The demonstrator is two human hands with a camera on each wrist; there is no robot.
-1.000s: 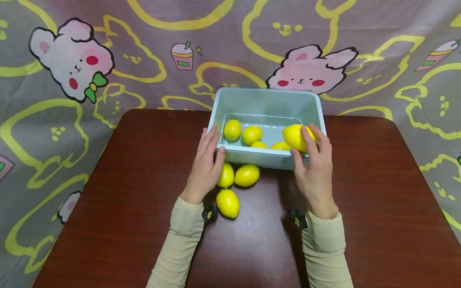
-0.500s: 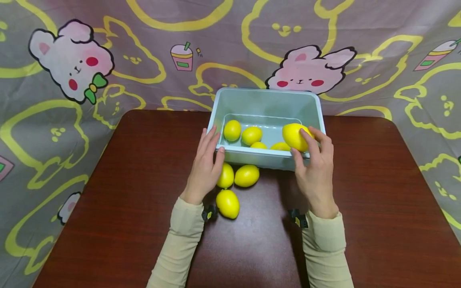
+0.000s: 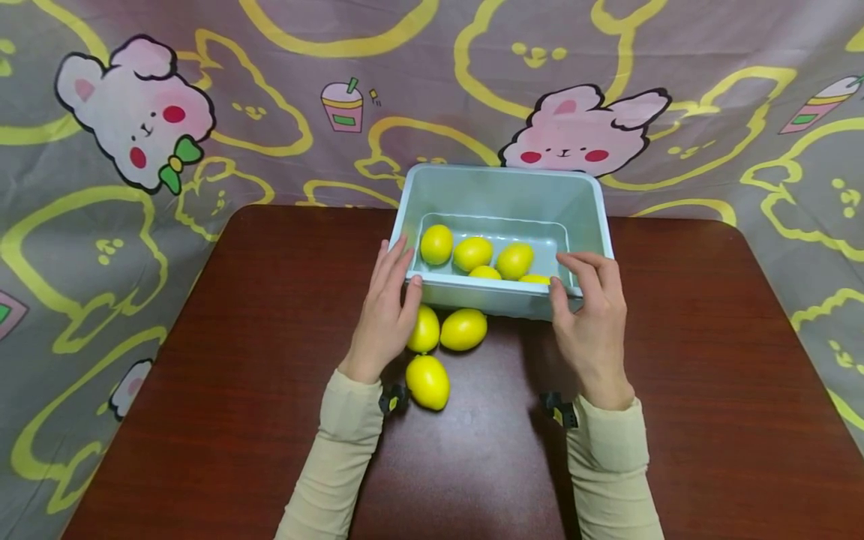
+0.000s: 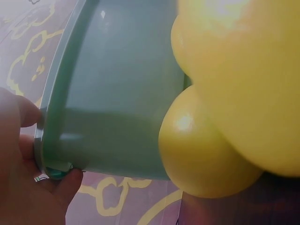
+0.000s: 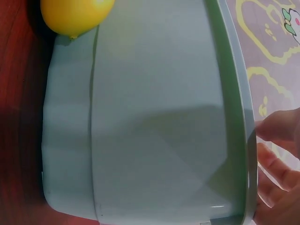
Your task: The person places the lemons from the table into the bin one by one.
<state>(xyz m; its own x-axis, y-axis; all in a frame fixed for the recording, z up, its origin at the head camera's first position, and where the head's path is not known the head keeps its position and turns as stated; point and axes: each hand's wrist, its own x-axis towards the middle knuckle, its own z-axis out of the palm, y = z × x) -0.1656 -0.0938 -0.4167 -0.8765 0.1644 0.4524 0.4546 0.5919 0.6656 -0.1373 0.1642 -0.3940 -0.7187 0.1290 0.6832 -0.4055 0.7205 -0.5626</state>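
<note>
A pale blue-green plastic bin (image 3: 502,296) stands at the table's back, with several yellow lemons (image 3: 515,260) lying inside. My left hand (image 3: 380,319) holds the bin at its front left corner, thumb at the front rim and fingers along the left side. In the left wrist view its fingertips (image 4: 71,183) bend about the rim. At the front right, my right hand (image 3: 592,319) reaches over the rim, thumb and fingers apart with nothing between them. Three lemons (image 3: 463,330) lie on the table before the bin, one partly hidden by my left thumb.
The dark reddish-brown wooden table (image 3: 270,360) has rounded back corners. A patterned cloth (image 3: 270,45) with bunny drawings hangs right behind the bin and at both sides. Black wrist cameras (image 3: 558,410) sit at both cuffs.
My right hand has let go of a lemon, which dropped into the bin among the others. The lemons there shifted. My left hand has stayed put.
</note>
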